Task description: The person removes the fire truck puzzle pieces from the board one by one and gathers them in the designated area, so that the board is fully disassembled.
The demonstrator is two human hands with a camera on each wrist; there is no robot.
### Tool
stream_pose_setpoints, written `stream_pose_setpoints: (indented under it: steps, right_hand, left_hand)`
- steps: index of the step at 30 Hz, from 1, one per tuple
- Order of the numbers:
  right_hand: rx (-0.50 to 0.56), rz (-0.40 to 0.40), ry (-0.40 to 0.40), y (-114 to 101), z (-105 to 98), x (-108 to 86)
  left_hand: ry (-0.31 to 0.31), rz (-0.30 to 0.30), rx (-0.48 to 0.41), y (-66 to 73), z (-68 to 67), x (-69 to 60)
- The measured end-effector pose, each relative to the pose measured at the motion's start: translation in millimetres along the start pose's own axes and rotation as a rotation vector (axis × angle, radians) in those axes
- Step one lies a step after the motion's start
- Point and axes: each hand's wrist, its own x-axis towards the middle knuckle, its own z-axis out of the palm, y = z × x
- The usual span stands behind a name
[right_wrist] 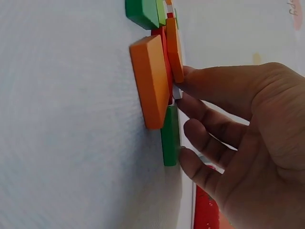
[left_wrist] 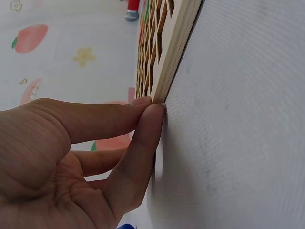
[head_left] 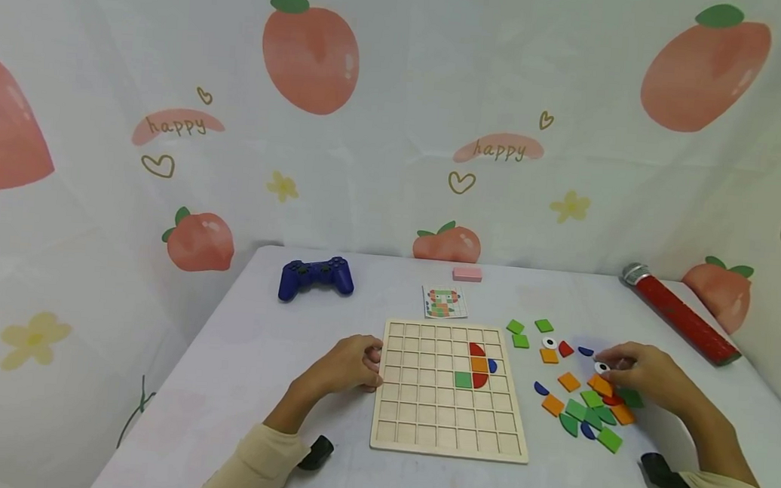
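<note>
At the middle of the table lies a pale wooden grid board (head_left: pixel 419 412). Its cells hold two red half-round tiles (head_left: pixel 479 380), an orange square, a green square (head_left: pixel 463 380) and a blue half-round tile. My left hand (head_left: pixel 355 366) pinches the board's left edge between thumb and finger, close up in the left wrist view. On the right, my right hand (head_left: pixel 647 374) is over a loose pile of tiles, with a white eye tile (head_left: pixel 602 368) between its thumb and index finger. The thumb also touches an orange tile (right_wrist: pixel 175 50) in the right wrist view.
Loose green, orange, red and blue tiles (head_left: pixel 575 410) lie right of the board. Behind it are a patterned card (head_left: pixel 445 303) and a pink block (head_left: pixel 467 274). A blue game controller (head_left: pixel 316 277) lies back left, a red microphone (head_left: pixel 685 314) back right.
</note>
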Motion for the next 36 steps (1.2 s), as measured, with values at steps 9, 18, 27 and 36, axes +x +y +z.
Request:
stream_pose_setpoints:
  steps: [9, 18, 27, 36]
  right_hand:
    - [-0.027, -0.016, 0.003, 2.0, -1.0, -0.7]
    - [-0.013, 0.0, 0.01, -5.5, -0.8, -2.6]
    - [0.003, -0.048, 0.052, -30.3, 9.2, -6.4]
    - [-0.055, -0.173, 0.077, -58.0, 27.3, -3.2]
  left_hand:
    - [-0.002, -0.002, -0.014, 1.0, 1.2, -1.1]
    - [-0.003, -0.007, -0.017, 0.6, 1.3, -1.0]
    - [-0.005, -0.008, -0.017, 1.1, 0.8, -1.7]
    - [-0.001, -0.012, -0.011, 2.9, -0.4, -1.4]
